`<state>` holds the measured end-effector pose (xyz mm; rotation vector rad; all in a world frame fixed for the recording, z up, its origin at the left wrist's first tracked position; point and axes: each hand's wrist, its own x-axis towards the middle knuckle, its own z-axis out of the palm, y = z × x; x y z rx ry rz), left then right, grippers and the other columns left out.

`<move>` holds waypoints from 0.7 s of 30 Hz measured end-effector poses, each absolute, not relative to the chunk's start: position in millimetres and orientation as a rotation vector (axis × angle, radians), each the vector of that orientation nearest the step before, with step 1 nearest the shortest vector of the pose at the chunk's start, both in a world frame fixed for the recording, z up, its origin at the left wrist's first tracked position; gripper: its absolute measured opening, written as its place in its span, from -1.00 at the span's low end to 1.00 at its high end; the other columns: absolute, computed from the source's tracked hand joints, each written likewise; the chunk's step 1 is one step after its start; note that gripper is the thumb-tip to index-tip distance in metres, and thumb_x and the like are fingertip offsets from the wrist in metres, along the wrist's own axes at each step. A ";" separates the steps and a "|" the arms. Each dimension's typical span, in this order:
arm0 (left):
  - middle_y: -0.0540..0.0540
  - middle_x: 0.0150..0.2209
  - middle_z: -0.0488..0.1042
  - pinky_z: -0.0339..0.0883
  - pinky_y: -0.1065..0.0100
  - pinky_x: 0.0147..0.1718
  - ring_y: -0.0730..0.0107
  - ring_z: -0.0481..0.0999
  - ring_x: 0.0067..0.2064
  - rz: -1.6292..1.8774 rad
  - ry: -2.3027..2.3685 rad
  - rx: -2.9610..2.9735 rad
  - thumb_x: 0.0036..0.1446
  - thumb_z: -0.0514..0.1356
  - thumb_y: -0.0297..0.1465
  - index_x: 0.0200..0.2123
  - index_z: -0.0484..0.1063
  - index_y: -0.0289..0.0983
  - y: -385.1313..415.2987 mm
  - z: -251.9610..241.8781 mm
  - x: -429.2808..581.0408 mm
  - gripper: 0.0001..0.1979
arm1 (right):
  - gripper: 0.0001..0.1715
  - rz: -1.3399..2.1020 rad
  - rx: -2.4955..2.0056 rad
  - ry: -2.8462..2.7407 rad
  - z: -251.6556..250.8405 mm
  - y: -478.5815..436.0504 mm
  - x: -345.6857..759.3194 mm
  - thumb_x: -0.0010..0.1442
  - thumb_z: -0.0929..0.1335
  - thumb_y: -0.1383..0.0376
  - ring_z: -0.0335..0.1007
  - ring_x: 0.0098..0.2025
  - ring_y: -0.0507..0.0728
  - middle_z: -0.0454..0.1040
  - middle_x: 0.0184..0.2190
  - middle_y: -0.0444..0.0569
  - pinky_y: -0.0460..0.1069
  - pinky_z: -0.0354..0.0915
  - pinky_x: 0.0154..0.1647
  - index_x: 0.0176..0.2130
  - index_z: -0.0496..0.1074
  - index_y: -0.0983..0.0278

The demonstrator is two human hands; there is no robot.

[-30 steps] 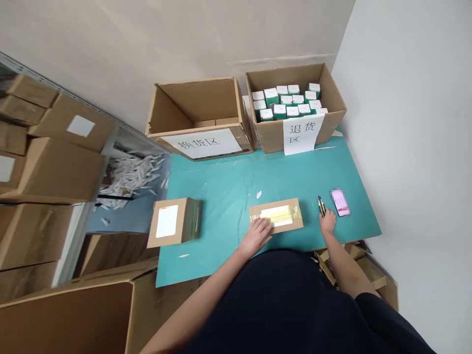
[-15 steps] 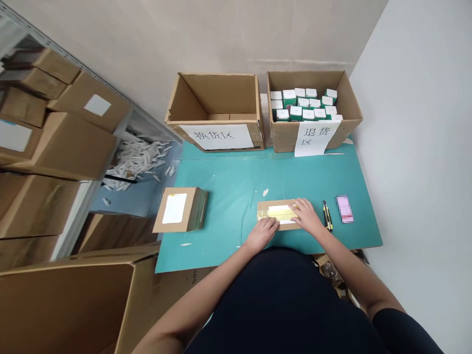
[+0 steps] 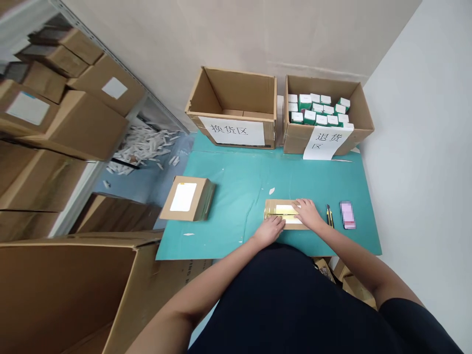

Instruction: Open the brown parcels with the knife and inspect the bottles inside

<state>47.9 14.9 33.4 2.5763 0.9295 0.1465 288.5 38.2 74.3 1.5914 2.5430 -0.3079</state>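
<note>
Head view: the right hand (image 3: 308, 214) has come away from the side of the utility knife and now lies on the flat cardboard parcel (image 3: 283, 210), which sits on the teal cutting mat (image 3: 239, 196) directly in front of the person. The left hand (image 3: 269, 231) rests on the parcel's near edge. Both hands are open and nearly flat, with the fingers loosely extended, and neither closes around the parcel. Yellowish tape and a white label show between them.

Just beyond the right hand lies the yellow-and-black utility knife (image 3: 329, 216), with a pixelated pink rectangular object (image 3: 347, 215) right beside it. Farther ahead of the right hand, a carton (image 3: 295, 140) holds green-and-white boxes (image 3: 313, 110) behind a sign reading 退货区 (image 3: 326, 142). Ahead of the left hand stands a nearly empty open carton (image 3: 236, 88), signed 换货区 (image 3: 234, 131). Left of the left hand, a closed cardboard box (image 3: 188, 198) with a white label sits on the mat, and beyond it lie shredded white paper scraps (image 3: 143, 147).
</note>
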 end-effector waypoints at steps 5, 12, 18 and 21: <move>-0.24 0.02 0.49 0.43 0.11 -0.07 0.04 0.50 0.03 0.005 0.993 2.606 0.31 0.14 -0.35 0.05 0.42 -0.22 18.1 41.3 54.4 -0.73 | -0.35 -0.270 1.502 2.429 86.9 50.9 280.2 0.29 0.40 0.27 0.38 0.08 0.36 0.38 0.18 0.26 0.20 0.29 0.09 0.32 0.27 0.22; -0.35 0.19 0.43 0.43 0.06 -0.01 -0.03 0.45 0.18 -0.006 0.994 2.597 0.27 0.22 -0.39 0.11 0.41 -0.24 20.5 40.1 57.2 -0.66 | -0.43 -0.237 1.461 2.378 92.4 53.0 262.4 0.35 0.17 0.46 0.46 0.05 0.34 0.44 0.09 0.36 0.19 0.38 0.00 0.31 0.26 0.38; -0.25 0.06 0.50 0.41 0.09 -0.03 0.04 0.47 0.07 -0.009 0.997 2.591 0.23 0.27 -0.41 -0.01 0.47 -0.20 24.3 44.5 59.6 -0.75 | -0.41 -0.332 1.526 2.275 97.9 53.4 244.5 0.31 0.17 0.53 0.46 0.11 0.40 0.44 0.10 0.54 0.18 0.38 -0.01 0.29 0.26 0.54; -0.21 0.00 0.50 0.33 0.05 0.07 0.01 0.41 0.12 0.008 0.996 2.556 0.18 0.32 -0.37 -0.06 0.50 -0.20 27.4 46.5 59.6 -0.76 | -0.51 -0.453 1.498 2.282 110.3 71.6 254.2 0.33 0.22 0.45 0.55 -0.03 0.30 0.59 -0.04 0.29 0.09 0.38 -0.04 0.20 0.39 0.35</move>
